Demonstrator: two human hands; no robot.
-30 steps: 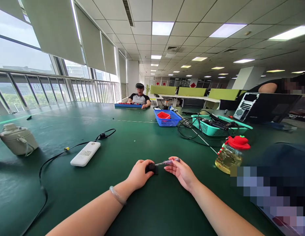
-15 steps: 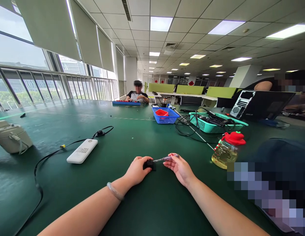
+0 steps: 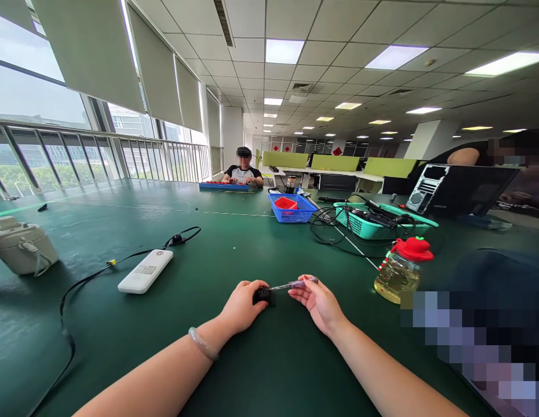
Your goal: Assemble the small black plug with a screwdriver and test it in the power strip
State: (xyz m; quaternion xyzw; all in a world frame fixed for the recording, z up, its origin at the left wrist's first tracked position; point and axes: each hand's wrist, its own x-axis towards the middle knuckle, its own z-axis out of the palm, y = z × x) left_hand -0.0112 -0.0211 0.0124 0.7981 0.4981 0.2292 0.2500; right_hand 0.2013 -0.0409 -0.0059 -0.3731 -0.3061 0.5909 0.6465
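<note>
On the green table [image 3: 269, 359], my left hand [image 3: 242, 304] is closed around a small black part [image 3: 261, 295], whose exact kind I cannot make out. My right hand [image 3: 319, 301] pinches a screwdriver [image 3: 295, 284] by its clear handle. The shaft points left, and its tip meets the upper right side of the black part. Fingers hide some of the black part and some of the handle.
A white power bank [image 3: 146, 271] and a black strap [image 3: 72, 289] lie left. To the right stand a red-lidded bottle [image 3: 397, 278], a cable-filled green basket [image 3: 374, 230] and a blue basket [image 3: 293, 215]. People sit at the far end [image 3: 243, 172] and right.
The view has tilted slightly upward, so the scene sits a little lower. My hands keep their grips; the screwdriver lies slightly flatter against the black part.
</note>
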